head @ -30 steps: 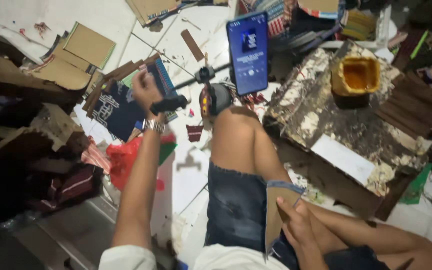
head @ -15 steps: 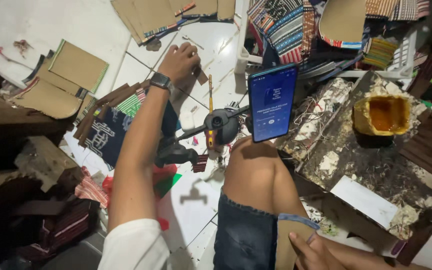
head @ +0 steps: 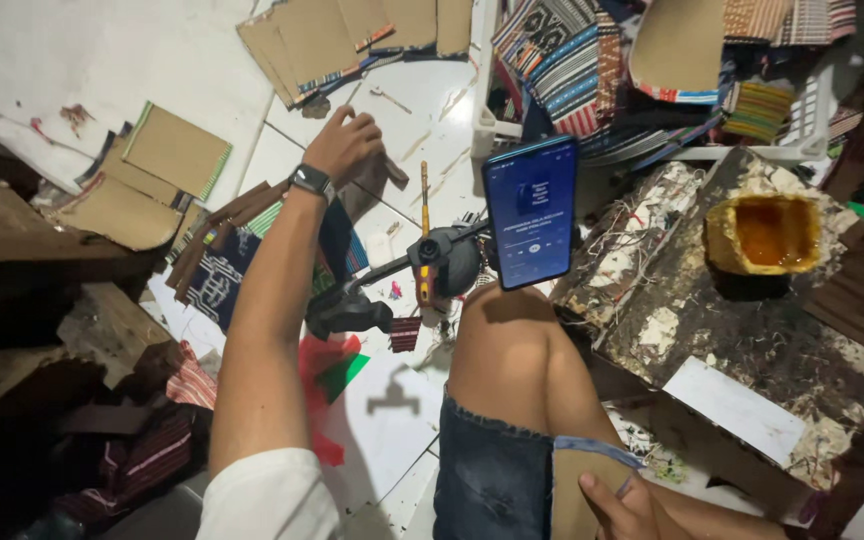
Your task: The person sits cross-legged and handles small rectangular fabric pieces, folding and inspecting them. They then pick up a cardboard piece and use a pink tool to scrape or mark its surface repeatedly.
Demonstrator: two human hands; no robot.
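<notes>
Brown cardboard strip (head: 384, 172) on the white tiled floor (head: 402, 110): our left hand (head: 344, 143) closes its fingers on it, up beside the lit blue phone (head: 530, 212). Our right hand (head: 627, 505) grips a flat cardboard piece (head: 577, 490) against our thigh.

Cluttered white tiled floor (head: 407, 415)

- The left hand (head: 344, 145) has gone out across the floor: a second ago it was close in by the black stand, and now the arm is stretched full length, fingers down on a brown strip (head: 377, 175) lying on the white tiles.
- The right hand (head: 624, 500) has slid lower, resting on the cardboard piece (head: 577, 490) beside the thigh.
- The phone (head: 530, 212) on its holder now sits nearer the raised knee (head: 497, 330) than before.
</notes>
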